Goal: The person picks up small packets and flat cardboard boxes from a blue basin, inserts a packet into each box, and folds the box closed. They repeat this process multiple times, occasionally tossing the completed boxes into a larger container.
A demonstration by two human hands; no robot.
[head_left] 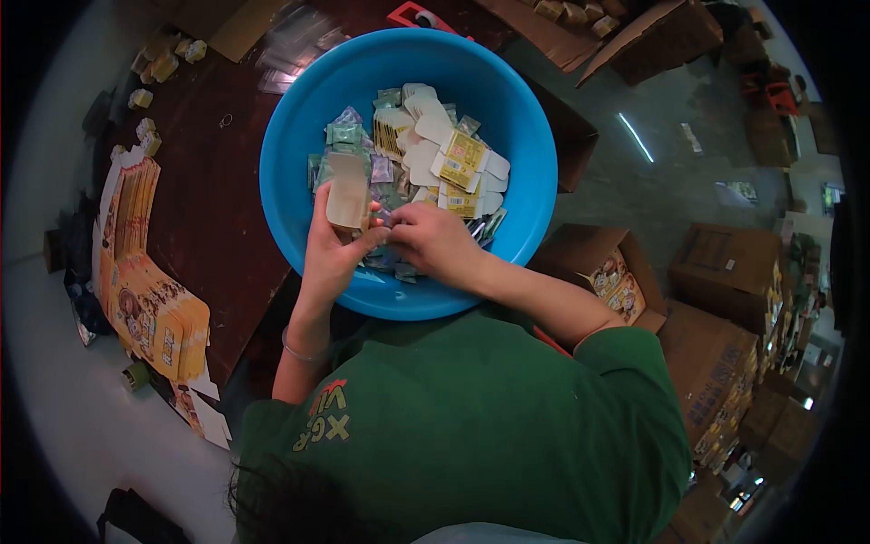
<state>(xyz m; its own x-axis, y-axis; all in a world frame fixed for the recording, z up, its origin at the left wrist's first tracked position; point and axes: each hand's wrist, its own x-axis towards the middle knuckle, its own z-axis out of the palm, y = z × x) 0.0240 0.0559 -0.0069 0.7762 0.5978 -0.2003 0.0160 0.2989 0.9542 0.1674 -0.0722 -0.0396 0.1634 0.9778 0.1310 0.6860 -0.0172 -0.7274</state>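
Note:
A blue plastic basin (535,181) holds small green and purple sachets (344,133) on its left side. To the right lie flat, unfolded small cartons (460,161) with yellow print and white flaps. My left hand (333,249) is wrapped round a small carton (348,195) whose pale, plain side faces up, held over the basin. My right hand (439,243) is closed beside it, fingertips together near the carton's lower end and the left thumb. What those fingertips pinch is too small and hidden to make out.
Printed yellow-orange box blanks (154,313) are stacked along the left table edge. Small filled boxes (163,68) sit at the far left. Clear plastic bags (294,50) and a red tape dispenser (426,18) lie behind the basin. Cardboard cartons (725,272) stand on the right.

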